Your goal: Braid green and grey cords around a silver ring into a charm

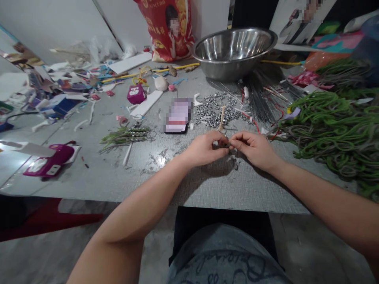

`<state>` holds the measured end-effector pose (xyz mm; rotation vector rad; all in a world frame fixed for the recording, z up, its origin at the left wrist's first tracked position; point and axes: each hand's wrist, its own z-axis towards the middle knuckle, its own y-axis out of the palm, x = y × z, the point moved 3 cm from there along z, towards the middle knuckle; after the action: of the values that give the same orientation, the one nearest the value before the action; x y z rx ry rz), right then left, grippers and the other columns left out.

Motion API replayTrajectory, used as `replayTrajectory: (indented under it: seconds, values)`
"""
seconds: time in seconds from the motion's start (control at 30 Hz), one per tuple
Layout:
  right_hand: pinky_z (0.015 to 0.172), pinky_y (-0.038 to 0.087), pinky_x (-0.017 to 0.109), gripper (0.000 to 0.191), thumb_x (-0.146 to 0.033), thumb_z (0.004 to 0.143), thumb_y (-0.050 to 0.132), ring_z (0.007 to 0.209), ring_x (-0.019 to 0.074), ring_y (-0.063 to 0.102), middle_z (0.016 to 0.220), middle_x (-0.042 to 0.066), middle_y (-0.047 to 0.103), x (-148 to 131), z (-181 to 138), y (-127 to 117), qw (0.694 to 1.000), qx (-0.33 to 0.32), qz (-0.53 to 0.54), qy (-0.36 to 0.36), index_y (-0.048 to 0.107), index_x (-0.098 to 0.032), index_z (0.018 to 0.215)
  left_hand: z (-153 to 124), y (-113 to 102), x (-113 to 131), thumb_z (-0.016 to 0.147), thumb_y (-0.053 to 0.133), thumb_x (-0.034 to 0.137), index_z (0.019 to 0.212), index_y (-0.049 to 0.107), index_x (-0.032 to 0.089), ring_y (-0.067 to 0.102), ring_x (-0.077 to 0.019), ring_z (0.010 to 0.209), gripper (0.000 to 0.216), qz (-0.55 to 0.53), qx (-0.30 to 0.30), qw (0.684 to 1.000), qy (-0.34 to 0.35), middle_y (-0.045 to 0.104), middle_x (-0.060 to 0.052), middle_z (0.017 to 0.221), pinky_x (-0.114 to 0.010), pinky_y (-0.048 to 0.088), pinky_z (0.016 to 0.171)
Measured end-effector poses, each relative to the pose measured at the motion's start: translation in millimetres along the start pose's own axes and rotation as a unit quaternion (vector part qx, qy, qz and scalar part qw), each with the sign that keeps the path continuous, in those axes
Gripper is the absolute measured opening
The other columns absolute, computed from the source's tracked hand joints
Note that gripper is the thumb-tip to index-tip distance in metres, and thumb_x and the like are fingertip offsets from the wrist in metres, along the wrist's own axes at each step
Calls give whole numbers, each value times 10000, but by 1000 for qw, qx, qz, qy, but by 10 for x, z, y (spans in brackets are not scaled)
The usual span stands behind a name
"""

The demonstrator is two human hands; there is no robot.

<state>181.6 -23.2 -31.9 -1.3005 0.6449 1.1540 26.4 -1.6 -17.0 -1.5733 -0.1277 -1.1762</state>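
My left hand (205, 149) is closed in a pinch just above the table's front half. Close beside it, my right hand (256, 150) pinches too, and the fingertips of both nearly meet. Between them is something small and dark that I cannot make out, mostly hidden by the fingers. A thin pale stick-like piece (222, 117) shows just beyond the fingers. Behind the hands lie many small shiny metal rings or beads (209, 108), loosely spread. A phone (178, 114) with a lit screen lies to the left of them.
A large pile of green and grey cords (322, 134) covers the right side. At the back stand a steel basin (233, 59) and a red bag (168, 31). A small bundle of green cords (127, 135) and purple objects (136, 94) lie left. Scraps (59, 85) clutter the far left.
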Motion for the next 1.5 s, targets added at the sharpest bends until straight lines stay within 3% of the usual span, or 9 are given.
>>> replayTrajectory:
  seconds: [0.23, 0.57, 0.77, 0.87, 0.93, 1.0, 1.1, 1.37, 1.5]
  values:
    - [621, 433, 292, 208, -385, 797, 558, 641, 139, 553, 677, 10, 630, 17, 6, 5, 1000, 1, 23, 8, 602, -190, 742, 11, 41, -39, 786, 575, 206, 783, 620, 169, 557, -84, 702, 58, -3, 14, 1000, 9, 643, 3, 802, -206, 417, 624]
    - [536, 398, 267, 207, -389, 780, 567, 547, 109, 475, 639, -9, 584, -6, 16, -2, 1000, 7, 15, 19, 597, -187, 746, 26, 85, -57, 801, 594, 294, 745, 628, 164, 518, -85, 628, 146, 19, 31, 999, -18, 616, 14, 701, -208, 379, 573]
    - [499, 411, 273, 195, -373, 842, 488, 519, 117, 489, 656, 8, 610, 76, 25, -153, 989, 133, 12, 64, 526, -212, 738, 32, 82, -76, 793, 593, 216, 769, 638, 164, 518, -89, 622, 73, 42, 35, 998, -38, 633, 9, 726, -212, 363, 568]
    - [632, 465, 343, 157, -347, 838, 495, 699, 176, 574, 778, 54, 638, 87, 35, -246, 978, 199, -71, -4, 554, -217, 773, 33, 85, -76, 799, 580, 204, 780, 638, 165, 525, -94, 628, 72, 47, 32, 998, -36, 637, 5, 733, -216, 374, 577]
    - [762, 463, 400, 154, -295, 810, 533, 896, 223, 584, 982, 92, 638, 47, 27, -257, 961, 215, -153, -84, 597, -213, 923, 34, 89, -81, 804, 571, 196, 788, 634, 166, 536, -98, 640, 72, 45, 30, 998, -34, 639, 3, 740, -218, 388, 591]
    - [858, 430, 435, 251, -258, 802, 549, 1016, 244, 560, 1110, 91, 616, -4, 10, -204, 945, 184, -217, -163, 600, -228, 1046, 33, 92, -86, 808, 565, 196, 792, 631, 165, 544, -102, 650, 74, 44, 29, 998, -31, 639, 2, 743, -220, 398, 603]
    - [901, 389, 452, 193, -292, 841, 536, 1017, 247, 567, 1031, 58, 664, -49, -15, -79, 924, 112, -283, -230, 647, -250, 992, 30, 98, -87, 813, 554, 186, 779, 624, 162, 545, -102, 652, 82, 55, 23, 998, -17, 638, 3, 738, -218, 397, 605]
    - [827, 399, 423, 237, -360, 873, 489, 893, 239, 591, 862, 52, 687, -16, 15, 10, 926, 94, -298, -210, 648, -217, 771, 33, 120, -104, 815, 546, 187, 792, 627, 177, 565, -113, 682, 85, 81, 17, 996, -13, 646, 6, 756, -223, 397, 616]
    - [801, 417, 405, 217, -335, 874, 482, 825, 218, 599, 805, 51, 669, 7, 47, -96, 942, 135, -253, -177, 608, -213, 746, 35, 118, -104, 817, 545, 195, 792, 624, 181, 554, -108, 663, 84, 77, 19, 996, -28, 641, 11, 742, -222, 394, 609]
